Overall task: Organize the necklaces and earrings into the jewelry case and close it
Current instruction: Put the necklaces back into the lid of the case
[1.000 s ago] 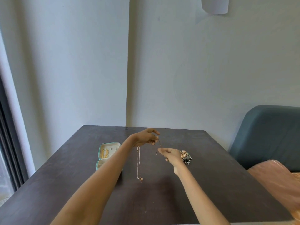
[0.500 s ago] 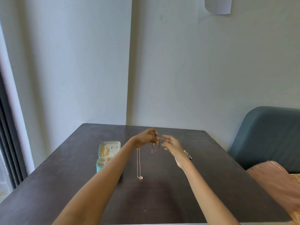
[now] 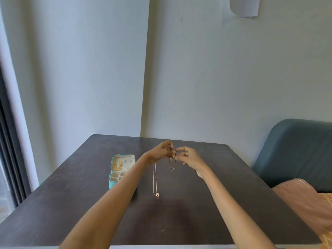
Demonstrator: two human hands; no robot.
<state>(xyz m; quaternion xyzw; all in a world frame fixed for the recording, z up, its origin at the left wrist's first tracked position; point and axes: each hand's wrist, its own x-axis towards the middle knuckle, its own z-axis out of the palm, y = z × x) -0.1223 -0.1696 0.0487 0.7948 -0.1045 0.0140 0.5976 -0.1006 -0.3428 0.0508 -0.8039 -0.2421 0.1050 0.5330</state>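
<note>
Mid-frame, my left hand (image 3: 161, 151) and right hand (image 3: 188, 156) pinch the necklace (image 3: 155, 178); it's light, limp, tangle-prone, best held by its clasp ends.

Two bare, sleeveless forearms; unadorned left hand (image 3: 159, 152) and right hand (image 3: 188, 157).

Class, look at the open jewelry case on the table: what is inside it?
In the lid of the jewelry case hang gold chains. The lower tray shows pale divided compartments; their contents are unclear, and the left forearm covers its right part.
</note>
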